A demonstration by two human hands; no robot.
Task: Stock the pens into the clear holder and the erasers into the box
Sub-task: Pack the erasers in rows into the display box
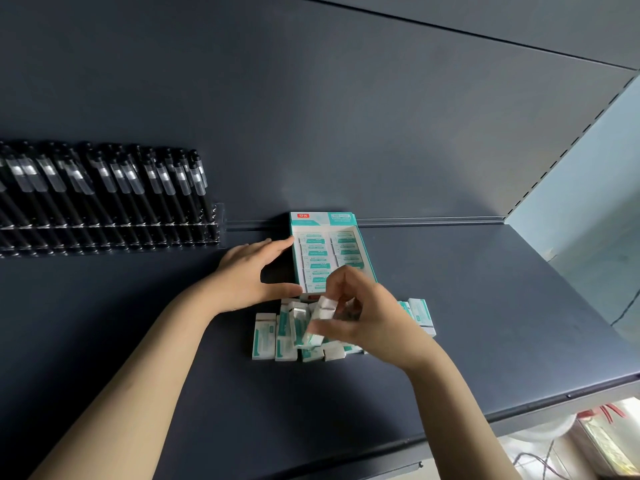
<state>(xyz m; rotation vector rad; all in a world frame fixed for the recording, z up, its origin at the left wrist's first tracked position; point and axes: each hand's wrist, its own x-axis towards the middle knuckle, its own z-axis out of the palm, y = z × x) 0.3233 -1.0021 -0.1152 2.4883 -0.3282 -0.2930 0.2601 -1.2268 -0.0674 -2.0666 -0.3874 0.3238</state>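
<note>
A teal and white eraser box [367,252] stands open at the back of the dark shelf, with rows of wrapped erasers inside. My left hand [252,271] rests against its left wall, thumb at the front corner, fingers straight. Just in front of the box my right hand [363,317] pinches a white eraser [323,308] above a loose pile of erasers [277,337]. At the far left, the clear holder [110,233] is packed with several black pens [104,188] standing upright.
The dark shelf [450,306] runs to a front edge at the lower right. A pale side panel [588,202] closes the shelf on the right. More goods and cables show below the shelf edge at the bottom right.
</note>
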